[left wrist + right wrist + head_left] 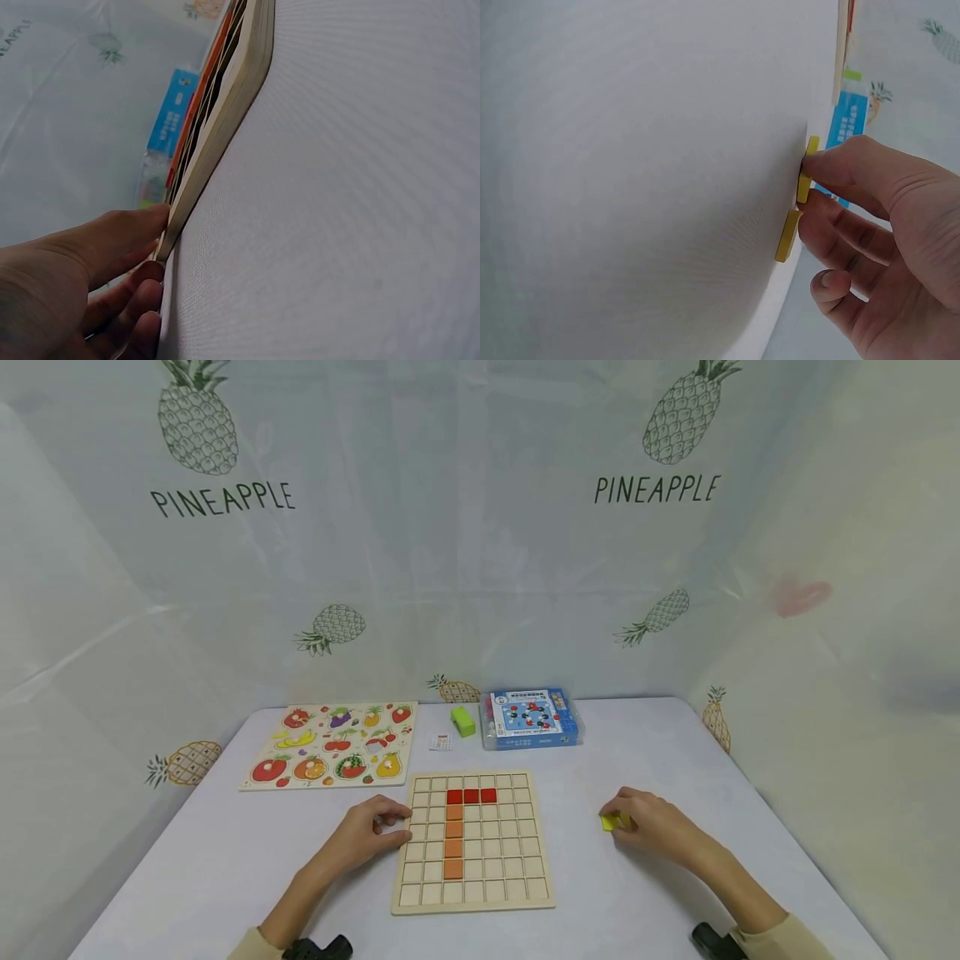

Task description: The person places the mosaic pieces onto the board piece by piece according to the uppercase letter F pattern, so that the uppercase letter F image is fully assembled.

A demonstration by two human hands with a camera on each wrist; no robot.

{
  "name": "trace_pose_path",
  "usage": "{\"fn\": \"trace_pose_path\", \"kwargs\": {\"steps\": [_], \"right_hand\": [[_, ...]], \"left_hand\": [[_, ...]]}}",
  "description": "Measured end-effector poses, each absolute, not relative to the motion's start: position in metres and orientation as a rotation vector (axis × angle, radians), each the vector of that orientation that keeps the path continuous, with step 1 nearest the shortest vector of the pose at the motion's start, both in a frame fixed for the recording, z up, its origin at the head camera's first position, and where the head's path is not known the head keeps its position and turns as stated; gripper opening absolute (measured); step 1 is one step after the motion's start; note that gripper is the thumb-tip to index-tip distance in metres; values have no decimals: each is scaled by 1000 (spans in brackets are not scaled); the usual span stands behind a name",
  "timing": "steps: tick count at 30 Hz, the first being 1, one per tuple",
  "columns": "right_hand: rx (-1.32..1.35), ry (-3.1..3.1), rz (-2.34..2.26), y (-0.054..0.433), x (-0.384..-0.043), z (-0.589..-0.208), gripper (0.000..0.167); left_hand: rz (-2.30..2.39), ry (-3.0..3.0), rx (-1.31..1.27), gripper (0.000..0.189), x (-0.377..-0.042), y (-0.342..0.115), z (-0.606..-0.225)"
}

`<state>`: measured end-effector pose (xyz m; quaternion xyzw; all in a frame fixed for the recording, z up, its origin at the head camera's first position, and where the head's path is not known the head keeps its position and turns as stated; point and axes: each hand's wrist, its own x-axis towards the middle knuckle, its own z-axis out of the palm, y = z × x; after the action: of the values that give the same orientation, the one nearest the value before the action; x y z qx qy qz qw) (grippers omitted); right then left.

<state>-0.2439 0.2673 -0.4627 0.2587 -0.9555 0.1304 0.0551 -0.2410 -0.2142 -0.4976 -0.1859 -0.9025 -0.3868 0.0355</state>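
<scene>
A wooden grid board [510, 852] lies on the table, with a column of orange square tiles [453, 829] topped by a row of three red square tiles [471, 796]. My left hand [372, 828] rests at the board's left edge, thumb and fingertips touching its side. To the right of the board, my right hand [652, 827] pinches a yellow square tile [805, 187] close over the table. A second yellow square tile [787, 236] sits just beside those fingertips in the right wrist view.
Behind the board's left side lies a fruit puzzle board [315, 768]. A blue boxed set [536, 742], a lime-green block [463, 722] and a small printed card [442, 742] are at the back. A pineapple-print curtain [465, 543] surrounds the white table [600, 893].
</scene>
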Motion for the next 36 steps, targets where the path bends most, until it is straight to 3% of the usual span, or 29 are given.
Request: {"fn": "trace_pose_path", "kwargs": {"steps": [20,36], "right_hand": [[791,-2893,370,265,-244,-462,23],[870,-2907,447,232,-249,-445,23]], "left_hand": [[-1195,-2760,-591,29,-241,-215,-498],[-1181,-2762,-594,29,-242,-215,-499]]}}
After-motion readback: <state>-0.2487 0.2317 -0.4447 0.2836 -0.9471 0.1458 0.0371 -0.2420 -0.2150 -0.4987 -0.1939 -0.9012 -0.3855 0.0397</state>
